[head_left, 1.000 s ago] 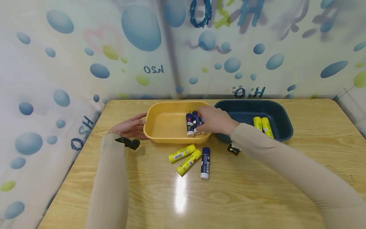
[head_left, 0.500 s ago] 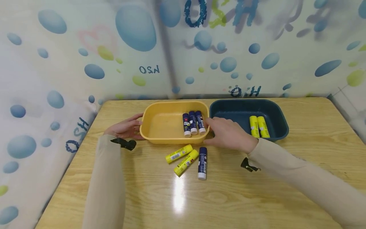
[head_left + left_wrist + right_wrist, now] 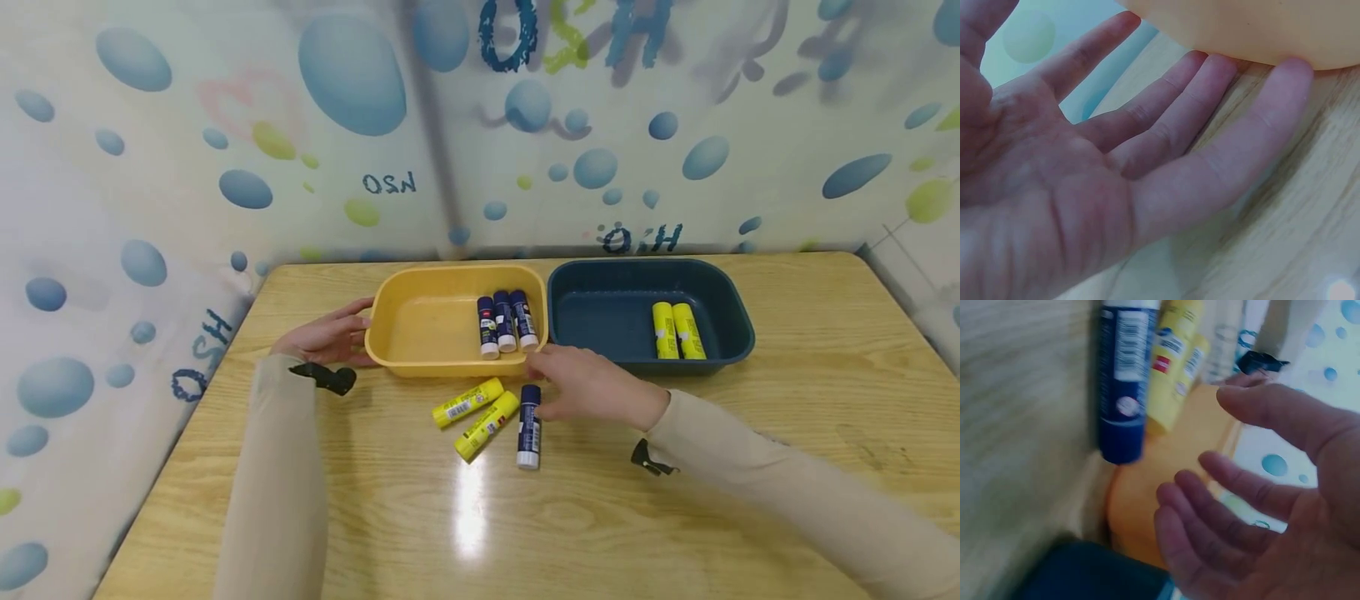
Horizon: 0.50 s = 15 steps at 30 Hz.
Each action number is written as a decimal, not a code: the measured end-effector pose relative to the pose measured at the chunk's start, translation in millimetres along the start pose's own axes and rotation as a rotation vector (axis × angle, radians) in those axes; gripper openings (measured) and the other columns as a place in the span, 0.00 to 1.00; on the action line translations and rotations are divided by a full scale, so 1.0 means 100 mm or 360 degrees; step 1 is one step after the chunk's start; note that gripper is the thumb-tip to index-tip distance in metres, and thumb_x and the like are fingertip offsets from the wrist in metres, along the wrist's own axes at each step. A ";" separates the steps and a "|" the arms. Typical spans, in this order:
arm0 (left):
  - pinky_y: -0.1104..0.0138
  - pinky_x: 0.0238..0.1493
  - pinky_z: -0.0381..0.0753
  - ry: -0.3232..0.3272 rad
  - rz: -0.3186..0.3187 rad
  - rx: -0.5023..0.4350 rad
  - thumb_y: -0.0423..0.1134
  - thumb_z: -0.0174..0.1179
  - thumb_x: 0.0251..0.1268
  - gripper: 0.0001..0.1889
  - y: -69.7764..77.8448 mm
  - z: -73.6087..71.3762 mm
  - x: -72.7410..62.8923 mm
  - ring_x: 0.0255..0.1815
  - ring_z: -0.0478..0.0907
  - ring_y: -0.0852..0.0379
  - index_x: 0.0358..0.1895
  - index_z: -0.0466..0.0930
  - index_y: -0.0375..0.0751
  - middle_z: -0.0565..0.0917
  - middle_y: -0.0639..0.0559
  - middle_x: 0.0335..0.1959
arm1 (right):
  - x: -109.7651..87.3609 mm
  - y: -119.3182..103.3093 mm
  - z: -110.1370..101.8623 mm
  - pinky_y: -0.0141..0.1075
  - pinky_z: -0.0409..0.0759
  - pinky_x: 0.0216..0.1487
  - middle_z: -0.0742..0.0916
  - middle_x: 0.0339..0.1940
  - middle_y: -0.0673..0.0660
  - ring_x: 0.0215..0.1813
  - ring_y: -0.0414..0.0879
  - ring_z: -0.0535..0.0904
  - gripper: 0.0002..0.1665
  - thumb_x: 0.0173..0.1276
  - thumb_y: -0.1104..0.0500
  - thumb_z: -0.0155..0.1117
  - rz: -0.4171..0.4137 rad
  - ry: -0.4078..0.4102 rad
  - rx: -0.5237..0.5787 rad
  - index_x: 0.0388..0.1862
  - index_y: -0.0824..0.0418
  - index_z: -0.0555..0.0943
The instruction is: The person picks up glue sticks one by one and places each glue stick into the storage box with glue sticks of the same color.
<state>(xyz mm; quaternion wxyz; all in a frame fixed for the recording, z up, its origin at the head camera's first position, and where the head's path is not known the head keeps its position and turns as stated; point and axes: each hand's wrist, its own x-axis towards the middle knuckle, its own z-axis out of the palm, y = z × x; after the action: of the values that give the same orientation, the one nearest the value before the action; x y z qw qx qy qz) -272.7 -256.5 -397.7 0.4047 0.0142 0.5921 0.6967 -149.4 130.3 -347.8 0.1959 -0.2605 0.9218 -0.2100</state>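
My left hand point(image 3: 324, 336) rests its fingertips against the left end of the yellow bin point(image 3: 420, 367); in the left wrist view its fingers point(image 3: 1210, 169) are spread at the bin's base. My right hand point(image 3: 592, 383) hovers at the bin's front right corner, beside a dark blue glue stick point(image 3: 529, 425) with a white base lying on the table. In the right wrist view the fingers are parted with nothing between them. Two yellow glue sticks point(image 3: 467, 402) lie left of the blue one. Inside the yellow bin, three blue glue sticks point(image 3: 504, 323) lie side by side.
A dark blue bin point(image 3: 600, 317) stands right against the yellow one, with two yellow glue sticks point(image 3: 678, 332) in its right part. Both bins sit near the table's back edge, before a patterned curtain point(image 3: 360, 208). The wooden table point(image 3: 420, 533) reaches toward me.
My right hand has come out of the yellow bin, leaving three blue glue sticks there, and moved down toward the blue one on the table. The left hand stays at the bin's end.
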 end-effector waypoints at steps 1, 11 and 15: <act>0.45 0.58 0.71 -0.0001 -0.0001 -0.0001 0.35 0.42 0.78 0.31 0.00 0.00 0.00 0.58 0.72 0.48 0.77 0.41 0.53 0.53 0.43 0.71 | 0.00 0.01 0.04 0.39 0.77 0.44 0.81 0.47 0.54 0.42 0.46 0.74 0.20 0.58 0.57 0.74 -0.0052 -0.0011 -0.0003 0.48 0.58 0.80; 0.46 0.57 0.73 0.0006 0.0000 -0.0008 0.34 0.42 0.78 0.29 -0.02 -0.02 0.01 0.57 0.73 0.49 0.76 0.44 0.53 0.59 0.45 0.67 | 0.04 0.07 0.25 0.38 0.76 0.50 0.78 0.49 0.50 0.47 0.44 0.70 0.17 0.58 0.62 0.73 -0.0407 -0.0084 -0.0153 0.46 0.53 0.81; 0.46 0.56 0.73 0.0007 -0.0002 -0.0018 0.34 0.43 0.78 0.30 -0.01 -0.03 0.02 0.57 0.73 0.49 0.76 0.44 0.54 0.61 0.45 0.66 | 0.06 0.08 0.28 0.40 0.76 0.51 0.79 0.46 0.50 0.47 0.44 0.71 0.16 0.58 0.63 0.72 -0.0533 -0.0058 -0.0302 0.45 0.54 0.82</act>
<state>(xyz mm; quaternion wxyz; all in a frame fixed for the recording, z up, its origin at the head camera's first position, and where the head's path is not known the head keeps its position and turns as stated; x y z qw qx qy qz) -274.9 -258.1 -400.5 0.4040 0.0101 0.5891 0.6997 -143.9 125.2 -376.8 0.1494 -0.4313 0.8775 -0.1470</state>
